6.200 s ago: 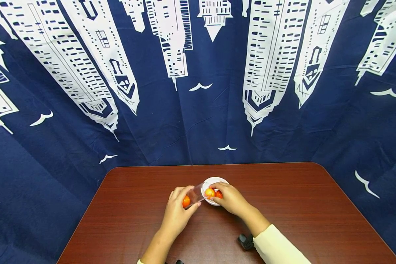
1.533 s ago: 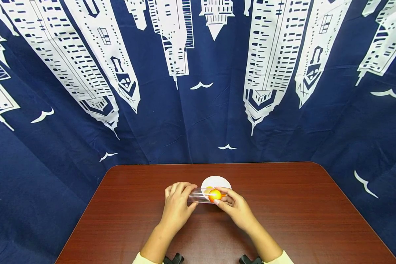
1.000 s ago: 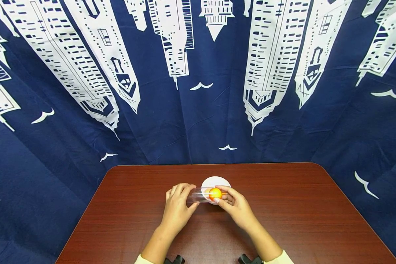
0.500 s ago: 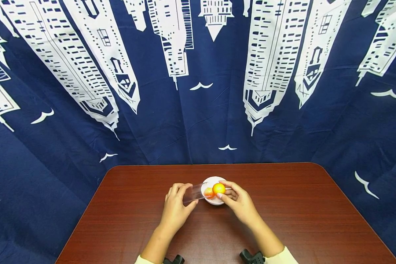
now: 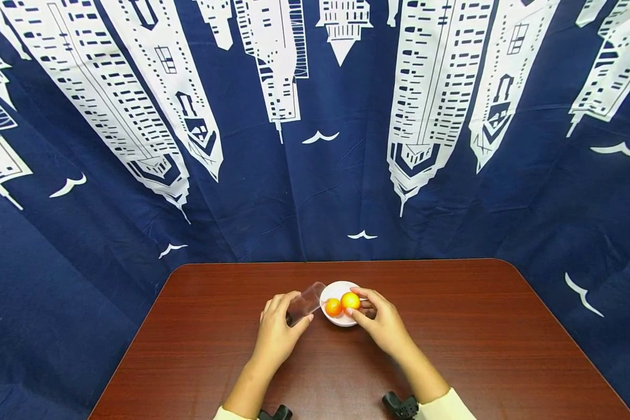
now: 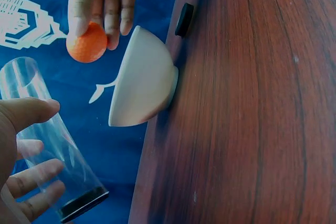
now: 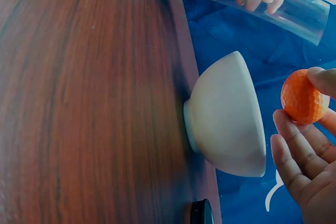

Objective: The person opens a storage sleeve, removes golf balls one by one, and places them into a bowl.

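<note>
My left hand [image 5: 276,326] grips a clear plastic tube [image 6: 65,142] by its lower part. A black cap [image 6: 84,203] closes the tube's bottom, its mouth leans toward the bowl, and I see no ball inside. My right hand [image 5: 382,322] pinches an orange golf ball [image 7: 302,97] between thumb and fingers, above the white bowl [image 7: 231,119]. Another orange ball [image 5: 333,307] lies in that bowl, seen in the head view; the wrist views show only the bowl's outer wall. The right fingers cover the bowl's right side.
A loose black cap [image 6: 184,20] lies on the brown wooden table [image 5: 215,303] beside the bowl, hidden in the head view. Behind the table hangs a blue cloth [image 5: 294,204] with white buildings. Each wrist carries a black camera [image 5: 399,403].
Earlier a ball sat low in the tube; later the right hand held one at its mouth. Since then that ball has moved right, over the bowl, while the tube has tilted up and away.
</note>
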Demonstrator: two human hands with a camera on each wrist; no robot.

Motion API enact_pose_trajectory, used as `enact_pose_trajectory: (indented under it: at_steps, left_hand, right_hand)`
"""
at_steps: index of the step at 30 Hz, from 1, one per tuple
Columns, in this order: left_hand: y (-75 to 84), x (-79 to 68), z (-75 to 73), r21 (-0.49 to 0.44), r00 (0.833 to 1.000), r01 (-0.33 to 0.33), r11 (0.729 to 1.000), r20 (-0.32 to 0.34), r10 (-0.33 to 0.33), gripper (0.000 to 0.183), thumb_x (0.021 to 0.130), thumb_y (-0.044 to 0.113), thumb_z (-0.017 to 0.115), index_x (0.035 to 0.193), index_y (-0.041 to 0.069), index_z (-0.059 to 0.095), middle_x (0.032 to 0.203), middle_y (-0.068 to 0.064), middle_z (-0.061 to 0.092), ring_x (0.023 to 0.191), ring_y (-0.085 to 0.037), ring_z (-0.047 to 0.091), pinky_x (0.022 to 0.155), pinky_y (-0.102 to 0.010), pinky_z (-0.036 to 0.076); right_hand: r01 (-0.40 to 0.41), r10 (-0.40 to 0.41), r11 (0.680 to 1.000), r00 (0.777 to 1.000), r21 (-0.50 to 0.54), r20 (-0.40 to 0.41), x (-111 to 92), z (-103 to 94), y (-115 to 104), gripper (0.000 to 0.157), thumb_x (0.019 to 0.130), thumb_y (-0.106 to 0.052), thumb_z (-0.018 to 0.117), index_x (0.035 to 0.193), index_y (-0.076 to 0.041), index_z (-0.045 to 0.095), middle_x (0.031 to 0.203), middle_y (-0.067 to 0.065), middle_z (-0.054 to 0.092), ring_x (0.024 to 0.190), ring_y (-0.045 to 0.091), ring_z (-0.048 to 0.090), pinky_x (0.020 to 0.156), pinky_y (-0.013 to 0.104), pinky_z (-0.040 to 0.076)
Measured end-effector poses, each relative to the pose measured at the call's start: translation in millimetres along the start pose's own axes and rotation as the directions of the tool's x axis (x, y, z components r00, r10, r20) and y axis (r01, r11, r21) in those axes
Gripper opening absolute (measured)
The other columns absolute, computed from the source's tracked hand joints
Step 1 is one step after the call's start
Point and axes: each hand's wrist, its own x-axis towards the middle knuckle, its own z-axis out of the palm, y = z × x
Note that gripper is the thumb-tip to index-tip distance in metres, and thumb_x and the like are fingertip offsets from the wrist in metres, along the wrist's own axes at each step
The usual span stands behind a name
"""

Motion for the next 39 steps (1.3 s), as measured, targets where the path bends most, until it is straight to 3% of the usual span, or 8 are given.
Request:
enact_pose_trajectory:
  at_steps: [3,9,13,21,29,35,39]
  left_hand:
    - [-1.6,0.2,-0.1,-0.012,1.000,0.020,1.000,0.003,-0.020,0.051,0.081,0.031,0.085,0.125,0.019,0.065,0.120,0.000,0.068,0.119,-0.025,0.058,0.095,-0.047,0.044]
    - [-3.4,0.4,-0.1,-0.023,0.999,0.043,0.999,0.018,-0.043,0.049,0.082,0.033,0.083,0.124,0.017,0.064,0.119,0.000,0.070,0.121,-0.026,0.059,0.098,-0.050,0.045]
    - [-6.5,0.4,1.8,-0.048,0.997,0.065,0.997,0.034,-0.063,0.048,0.083,0.033,0.083,0.124,0.016,0.064,0.122,-0.001,0.070,0.122,-0.027,0.059,0.103,-0.050,0.047]
    - [-13.5,-0.7,5.4,-0.099,0.988,0.132,0.986,0.087,-0.124,0.049,0.087,0.039,0.079,0.127,0.016,0.061,0.124,-0.008,0.070,0.116,-0.029,0.065,0.097,-0.051,0.052]
    - [-18.1,-0.3,7.4,-0.161,0.982,0.157,0.974,0.131,-0.137,0.046,0.091,0.038,0.075,0.128,0.015,0.059,0.125,-0.011,0.069,0.109,-0.027,0.068,0.089,-0.042,0.057]
    - [-21.4,-0.5,10.0,-0.193,0.984,0.152,0.969,0.121,-0.131,0.044,0.092,0.035,0.074,0.127,0.012,0.059,0.125,-0.009,0.070,0.111,-0.025,0.068,0.088,-0.038,0.057]
    - [-24.1,-0.6,12.7,-0.213,0.989,0.135,0.968,0.094,-0.118,0.043,0.092,0.032,0.075,0.125,0.009,0.059,0.123,-0.009,0.071,0.114,-0.028,0.068,0.087,-0.039,0.058]
  right_hand:
    - [0.034,-0.034,0.998,0.999,-0.055,0.008,-0.8,1.5,2.1,0.046,0.082,-0.001,0.081,0.126,-0.002,0.066,0.111,0.010,0.068,0.093,0.019,0.070,0.079,0.043,0.060]
    - [0.100,-0.099,0.965,0.995,-0.241,0.017,-2.5,3.4,3.5,0.047,0.080,-0.010,0.085,0.124,-0.010,0.069,0.103,0.000,0.068,0.086,0.019,0.063,0.074,0.036,0.054]
    - [0.142,-0.138,0.937,0.990,-0.318,0.035,-3.4,5.2,3.1,0.047,0.079,-0.013,0.086,0.123,-0.013,0.070,0.106,-0.002,0.070,0.092,0.014,0.065,0.083,0.036,0.055]
    - [0.201,-0.175,0.892,0.979,-0.404,0.102,-2.8,8.1,0.8,0.045,0.080,-0.020,0.086,0.121,-0.011,0.069,0.113,-0.001,0.070,0.101,0.013,0.068,0.091,0.039,0.057]
    - [0.208,-0.132,0.856,0.973,-0.473,0.189,0.0,7.0,-3.7,0.042,0.083,-0.021,0.083,0.121,-0.010,0.069,0.111,-0.002,0.071,0.100,0.015,0.069,0.089,0.039,0.057]
    - [0.209,-0.101,0.834,0.968,-0.510,0.231,2.2,5.8,-3.2,0.040,0.085,-0.024,0.080,0.121,-0.011,0.069,0.112,0.000,0.071,0.102,0.018,0.070,0.090,0.042,0.057]
    - [0.241,-0.133,0.814,0.963,-0.528,0.234,3.2,6.0,-1.4,0.035,0.086,-0.023,0.080,0.117,-0.012,0.071,0.109,0.000,0.071,0.098,0.019,0.070,0.088,0.042,0.056]
